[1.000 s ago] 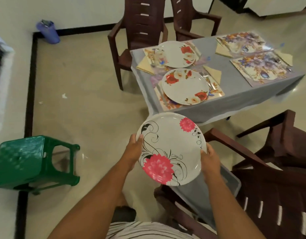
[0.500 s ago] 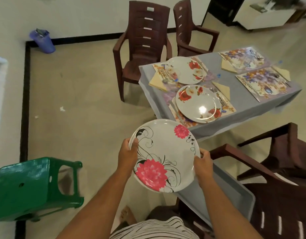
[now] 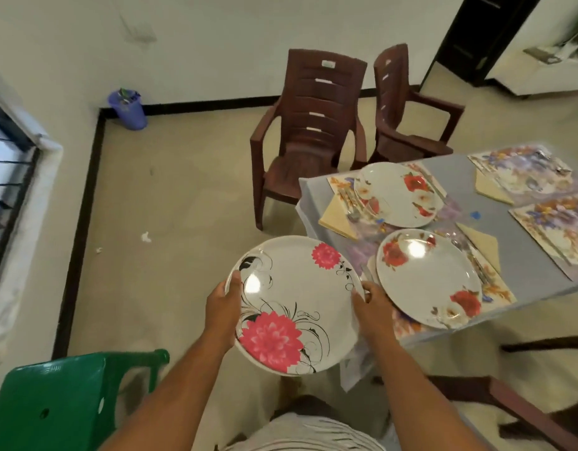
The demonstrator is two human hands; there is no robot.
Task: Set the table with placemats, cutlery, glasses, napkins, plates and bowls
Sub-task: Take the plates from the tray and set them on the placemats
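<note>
Both hands are on the same plate here: a white plate with pink flowers [image 3: 294, 304] and black swirly stems, held out in the air over the floor, just off the near-left corner of the table [image 3: 522, 255]. The left hand [image 3: 223, 315] grips the left rim with the thumb laid over the top edge, and the right hand [image 3: 372, 309] grips the right rim the same way, so each hand is clamped on an opposite side of the plate. It looks like there may be a second plate stacked under it, since a double rim shows along the bottom edge, but I can't tell for sure. The table has a grey cloth and four floral placemats. The near placemat [image 3: 496, 288] on the left side carries a white plate with red flowers [image 3: 427, 278], and the far one has a matching plate [image 3: 398, 193]. Yellow napkins sit beside them, e.g. one napkin [image 3: 338, 216] left of the far plate, with cutlery next to it that's too blurry to sort out. The two placemats on the right, like this one [image 3: 522, 172], have no plates on them. Two brown plastic chairs [image 3: 310, 131] stand behind the table, a green stool [image 3: 63, 402] sits bottom left, and a purple bin [image 3: 128, 109] is in the corner.
</note>
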